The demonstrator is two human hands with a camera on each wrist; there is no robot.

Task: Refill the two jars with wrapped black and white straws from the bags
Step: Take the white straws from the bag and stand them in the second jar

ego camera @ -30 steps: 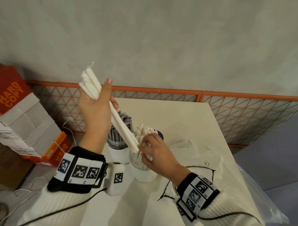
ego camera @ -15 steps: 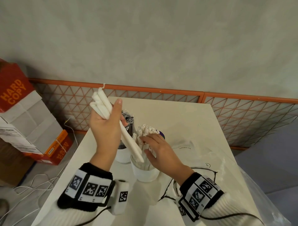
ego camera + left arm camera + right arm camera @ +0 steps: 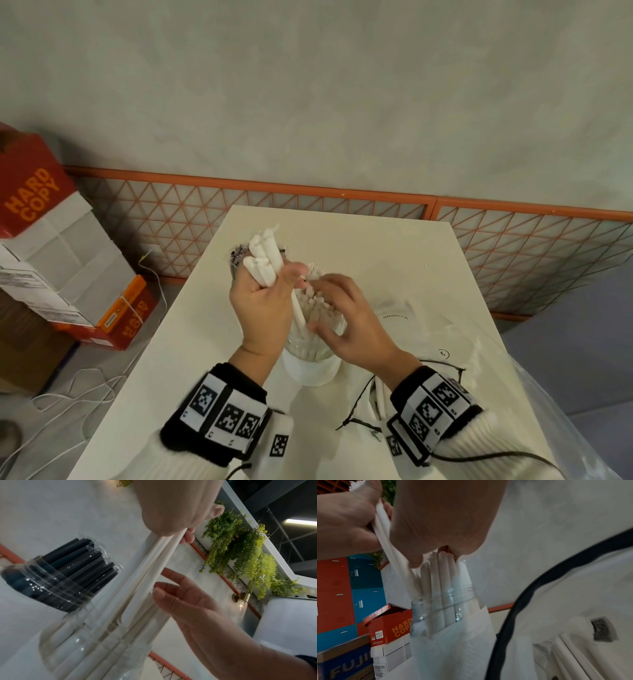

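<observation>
Paper-wrapped white straws (image 3: 265, 260) lowered into clear ribbed jar (image 3: 310, 346), hands steadying.

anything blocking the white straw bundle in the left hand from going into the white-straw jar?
Yes. The jar mouth is already packed with upright white straws, and the right hand rests on their tops. The bundle in the left hand enters at a slant along the left rim, where little room shows.
</observation>
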